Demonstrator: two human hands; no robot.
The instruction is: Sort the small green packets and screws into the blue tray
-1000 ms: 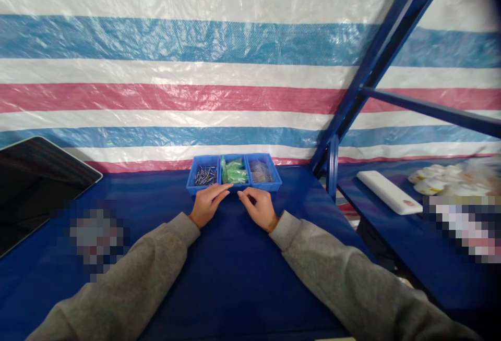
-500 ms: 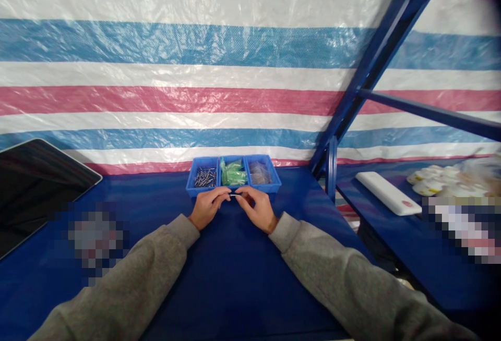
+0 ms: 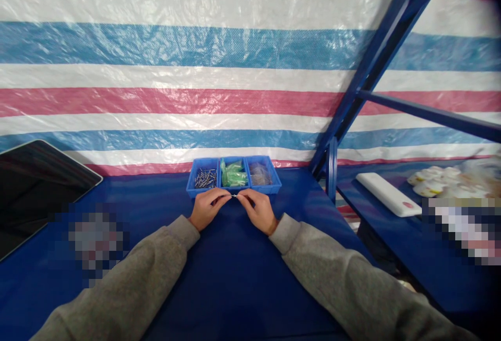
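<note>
A small metal screw bridges the gap between my fingertips, just in front of the blue bins. My left hand pinches one end of it between thumb and forefinger. From the other side, my right hand pinches the opposite end. The fingertips cover most of the screw. Behind the hands stand three joined blue bins. In the left one lies a heap of loose metal screws, the middle one holds a green plastic bag, and the right one contains a clear plastic bag.
A dark-screened device lies at the left on the blue table, near a blurred-out item. To the right, a blue metal frame rises before the striped sheet. Beyond it a side table carries a white box and white rolls.
My fingertips have closed in toward each other around the screw, which was hidden one second ago and showed between them half a second ago. The bins have stayed in place.
</note>
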